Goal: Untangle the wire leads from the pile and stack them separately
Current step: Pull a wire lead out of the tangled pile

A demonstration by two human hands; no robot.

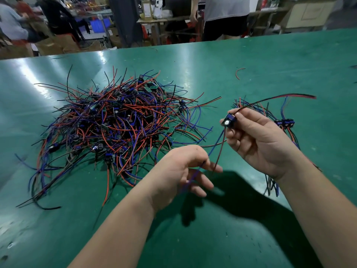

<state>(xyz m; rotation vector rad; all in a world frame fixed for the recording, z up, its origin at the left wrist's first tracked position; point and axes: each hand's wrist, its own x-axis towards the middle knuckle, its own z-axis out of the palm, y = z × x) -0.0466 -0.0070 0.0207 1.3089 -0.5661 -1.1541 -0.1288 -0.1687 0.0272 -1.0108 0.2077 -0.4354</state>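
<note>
green matting [251, 60] covers the wide table and shines under the lamps. on its left half lies the pile [116, 120] of wire leads, a loose heap of red, blue and black wires knotted through each other, with small green boards and dark blue modules caught among them; loose ends stick out on all sides. well to the right, apart from the heap, lies the sorted stack [285, 123]: a few leads laid side by side with their blue modules lined up together, partly hidden behind the right wrist.

the right hand [257, 140] is raised above the table between pile and stack, palm toward the camera. its thumb and forefinger pinch the module [229, 120] of one lead, a small blue block with a pale round face. from the module a red and black pair [286, 98] reaches up and to the right, over the stack, blurred at the tip. a blue wire [216, 144] and a dark red wire [220, 149] hang down from it toward the left hand [183, 171]. that hand is lower and nearer the person, back up, with the blue wire running between thumb and forefinger in a light pinch and the other fingers loosely spread. the dark red wire ends just by the fingertips; whether it touches them cannot be told.

a short stray red wire [239, 72] lies alone farther back on the matting. beyond the far edge, people [225, 14] stand among benches and boxes.
</note>
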